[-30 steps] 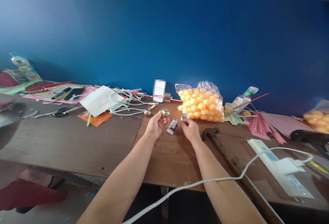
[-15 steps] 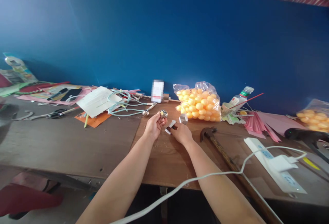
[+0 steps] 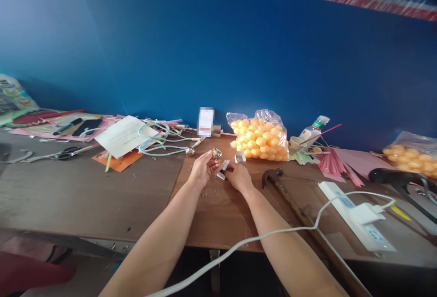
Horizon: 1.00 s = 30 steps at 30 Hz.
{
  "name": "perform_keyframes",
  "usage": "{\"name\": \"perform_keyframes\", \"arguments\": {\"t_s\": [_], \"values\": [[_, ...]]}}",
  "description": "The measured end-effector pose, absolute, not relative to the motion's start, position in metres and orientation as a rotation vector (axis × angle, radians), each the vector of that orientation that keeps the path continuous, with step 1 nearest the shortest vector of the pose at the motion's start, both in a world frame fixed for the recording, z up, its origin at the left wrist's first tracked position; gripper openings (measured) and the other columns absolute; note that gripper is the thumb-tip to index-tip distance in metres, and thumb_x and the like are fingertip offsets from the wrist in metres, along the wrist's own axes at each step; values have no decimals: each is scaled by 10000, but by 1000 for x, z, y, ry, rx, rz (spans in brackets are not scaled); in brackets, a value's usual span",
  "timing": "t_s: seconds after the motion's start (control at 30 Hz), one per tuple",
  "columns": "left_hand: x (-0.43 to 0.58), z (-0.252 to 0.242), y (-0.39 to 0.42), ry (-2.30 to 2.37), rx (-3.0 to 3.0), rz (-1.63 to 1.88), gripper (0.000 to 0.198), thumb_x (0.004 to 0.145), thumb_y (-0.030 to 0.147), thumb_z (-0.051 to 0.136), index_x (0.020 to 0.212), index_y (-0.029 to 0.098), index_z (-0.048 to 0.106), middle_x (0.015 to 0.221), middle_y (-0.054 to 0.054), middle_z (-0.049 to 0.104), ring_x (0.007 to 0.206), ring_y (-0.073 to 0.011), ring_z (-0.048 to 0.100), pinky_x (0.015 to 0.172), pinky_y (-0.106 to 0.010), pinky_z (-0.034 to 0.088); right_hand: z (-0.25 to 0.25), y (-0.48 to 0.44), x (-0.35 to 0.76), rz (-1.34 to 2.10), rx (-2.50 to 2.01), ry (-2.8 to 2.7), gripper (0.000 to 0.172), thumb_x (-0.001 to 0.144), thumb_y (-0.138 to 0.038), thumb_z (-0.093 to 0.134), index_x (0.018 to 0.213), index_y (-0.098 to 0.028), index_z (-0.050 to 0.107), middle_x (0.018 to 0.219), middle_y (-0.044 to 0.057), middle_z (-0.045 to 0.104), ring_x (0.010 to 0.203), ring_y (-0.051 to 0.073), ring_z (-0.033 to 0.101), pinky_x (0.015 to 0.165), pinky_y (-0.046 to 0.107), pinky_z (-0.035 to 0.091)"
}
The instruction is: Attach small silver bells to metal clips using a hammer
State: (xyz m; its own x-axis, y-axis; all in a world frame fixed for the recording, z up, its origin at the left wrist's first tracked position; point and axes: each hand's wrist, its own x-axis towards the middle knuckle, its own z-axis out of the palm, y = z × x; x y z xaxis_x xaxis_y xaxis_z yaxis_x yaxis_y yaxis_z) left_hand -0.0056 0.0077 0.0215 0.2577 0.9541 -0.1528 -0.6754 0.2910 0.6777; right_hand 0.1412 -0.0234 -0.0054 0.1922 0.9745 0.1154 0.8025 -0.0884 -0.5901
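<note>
A shiny metallic ball [image 3: 216,153] is pinched at the fingertips of my left hand [image 3: 200,169], just above the brown table. Close by on the right, my right hand [image 3: 239,176] is closed around a small white box-like piece [image 3: 223,169], whose exact kind I cannot make out. Its end pokes out toward the left hand. Behind my right knuckles sits a pale grey block [image 3: 240,157]. Another small metallic ball [image 3: 190,151] lies beyond the left hand, at the end of a looped light-blue cord [image 3: 160,153].
A clear bag of yellow-orange balls [image 3: 261,140] stands behind my hands. A claw hammer [image 3: 290,201] lies to the right, near a white power strip [image 3: 358,217]. A white cable [image 3: 239,245] crosses over my right forearm. Papers [image 3: 123,135] and scissors [image 3: 66,153] lie left.
The view has swung slightly to the right. The white piece has turned a little in my right hand; my left hand keeps its hold on the metallic ball.
</note>
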Motion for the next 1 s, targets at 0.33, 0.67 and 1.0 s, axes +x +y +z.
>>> {"name": "perform_keyframes", "arguments": {"t_s": [0.33, 0.67, 1.0], "values": [[-5, 23, 9, 635, 530, 1171, 117, 849, 188, 557, 830, 86, 609, 694, -53, 637, 560, -106, 608, 539, -213, 520, -3, -26, 149, 478, -1672, -1598, 193, 750, -386, 604, 669, -220, 662, 652, 0, 678, 622, 165, 607, 589, 251, 404], [-5, 23, 9, 651, 521, 1170, 101, 835, 197, 582, 842, 98, 601, 675, -44, 634, 560, -103, 608, 534, -203, 510, 7, -29, 158, 558, -1633, -1448, 218, 707, -403, 641, 737, -193, 691, 741, 33, 718, 695, 196, 645, 662, 281, 453], [-5, 23, 6, 661, 527, 1154, 99, 827, 198, 593, 816, 102, 615, 691, -48, 642, 558, -103, 603, 540, -210, 509, 19, -31, 163, 1019, -1365, -953, 211, 637, -318, 720, 770, -168, 654, 795, 47, 712, 544, 113, 568, 463, 220, 446]]}}
